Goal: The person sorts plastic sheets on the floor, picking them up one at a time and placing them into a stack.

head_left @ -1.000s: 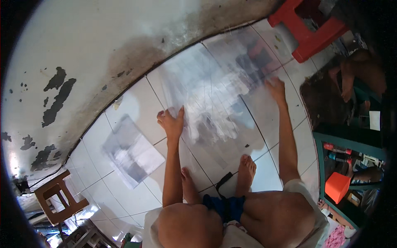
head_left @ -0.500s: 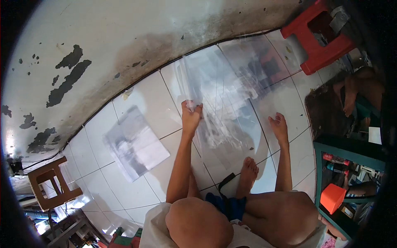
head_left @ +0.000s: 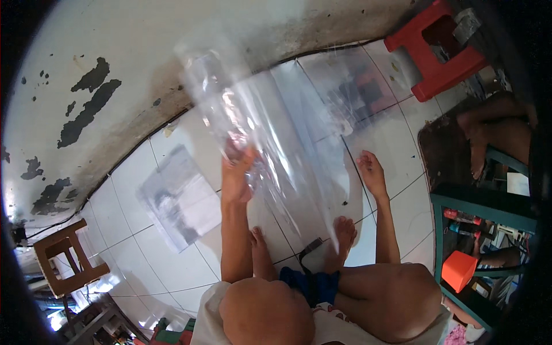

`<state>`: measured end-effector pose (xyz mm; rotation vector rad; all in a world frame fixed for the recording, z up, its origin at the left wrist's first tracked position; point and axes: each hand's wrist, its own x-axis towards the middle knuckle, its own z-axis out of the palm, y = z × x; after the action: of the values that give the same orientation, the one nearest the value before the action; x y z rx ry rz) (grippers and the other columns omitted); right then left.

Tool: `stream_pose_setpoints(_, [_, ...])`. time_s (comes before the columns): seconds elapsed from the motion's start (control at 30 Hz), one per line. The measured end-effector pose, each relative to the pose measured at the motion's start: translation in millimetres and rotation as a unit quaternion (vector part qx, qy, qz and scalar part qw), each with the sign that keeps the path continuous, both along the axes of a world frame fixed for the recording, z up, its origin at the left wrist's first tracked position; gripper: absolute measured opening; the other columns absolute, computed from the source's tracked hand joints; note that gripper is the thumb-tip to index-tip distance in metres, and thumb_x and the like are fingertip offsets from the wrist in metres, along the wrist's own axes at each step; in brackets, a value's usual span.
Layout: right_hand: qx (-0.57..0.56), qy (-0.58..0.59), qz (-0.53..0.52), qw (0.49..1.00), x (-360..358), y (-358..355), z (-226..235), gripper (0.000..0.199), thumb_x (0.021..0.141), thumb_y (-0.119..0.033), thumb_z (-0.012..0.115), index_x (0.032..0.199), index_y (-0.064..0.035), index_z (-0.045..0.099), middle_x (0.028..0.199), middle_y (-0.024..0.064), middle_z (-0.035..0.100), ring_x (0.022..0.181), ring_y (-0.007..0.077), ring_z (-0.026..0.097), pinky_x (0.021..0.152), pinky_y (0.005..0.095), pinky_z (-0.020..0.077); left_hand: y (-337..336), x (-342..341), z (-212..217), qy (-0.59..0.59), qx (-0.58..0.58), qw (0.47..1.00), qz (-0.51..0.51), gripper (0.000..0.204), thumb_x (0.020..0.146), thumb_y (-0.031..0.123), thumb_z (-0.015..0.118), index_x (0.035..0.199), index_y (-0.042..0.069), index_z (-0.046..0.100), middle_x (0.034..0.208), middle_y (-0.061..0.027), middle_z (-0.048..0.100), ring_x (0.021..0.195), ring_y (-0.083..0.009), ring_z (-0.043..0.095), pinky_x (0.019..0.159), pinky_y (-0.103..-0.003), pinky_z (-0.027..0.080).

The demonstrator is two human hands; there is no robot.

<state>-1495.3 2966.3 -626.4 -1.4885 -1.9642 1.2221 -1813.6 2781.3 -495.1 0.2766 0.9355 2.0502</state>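
Observation:
A large clear plastic sheet, blurred by motion, hangs from my left hand and slants across the middle. The fingers of that hand are closed on its left edge, partly seen through the film. Apart from the sheet, to its right, my right hand hovers over the tiles with nothing in it, its fingers loosely curled and apart. To the left of my left forearm lies a flat stack of clear plastic pieces on the floor. More clear plastic is spread out near the wall.
A stained wall with peeling paint runs along the far side of the white tiled floor. At the far right stands a red stool. A brown stool is at the left. A green shelf frame and another person's leg are at the right.
My left hand has lifted the plastic sheet off the floor and swung it up and to the left. My right hand has shifted slightly left, still holding nothing.

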Motion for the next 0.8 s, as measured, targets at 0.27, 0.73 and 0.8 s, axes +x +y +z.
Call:
stream_pose_setpoints(0.27, [-0.060,0.075,0.061,0.993,-63,-22,36,0.041,0.097,-0.030,0.052,0.128,-0.0031,0.050,0.115,0.0080,0.061,0.107,0.0156,0.055,0.093,0.0282,0.0416,-24,-27,-2,0.148,-0.256,0.955,0.031,0.032,0.090,0.008,0.060,0.118,-0.001,0.047,0.083,-0.0116,0.061,0.061,-0.0179,0.061,0.056,-0.030,0.052])
stream_pose_setpoints(0.73, [-0.160,0.221,0.043,0.961,-19,47,29,0.040,0.098,-0.034,0.048,0.122,-0.0024,0.055,0.109,0.0053,0.059,0.095,0.0166,0.054,0.087,0.0320,0.0455,67,60,125,0.203,0.093,0.904,-0.365,0.032,0.092,0.014,0.059,0.119,0.002,0.046,0.090,-0.0149,0.066,0.079,-0.0211,0.066,0.066,-0.032,0.054])
stream_pose_setpoints(0.8, [-0.136,0.220,0.002,0.966,4,56,51,0.041,0.098,-0.035,0.048,0.122,-0.0026,0.055,0.109,0.0053,0.060,0.094,0.0166,0.054,0.087,0.0321,0.0455,67,45,125,0.188,0.016,0.928,-0.322,0.035,0.093,0.015,0.059,0.122,0.002,0.044,0.093,-0.0165,0.066,0.079,-0.0226,0.066,0.066,-0.033,0.055])
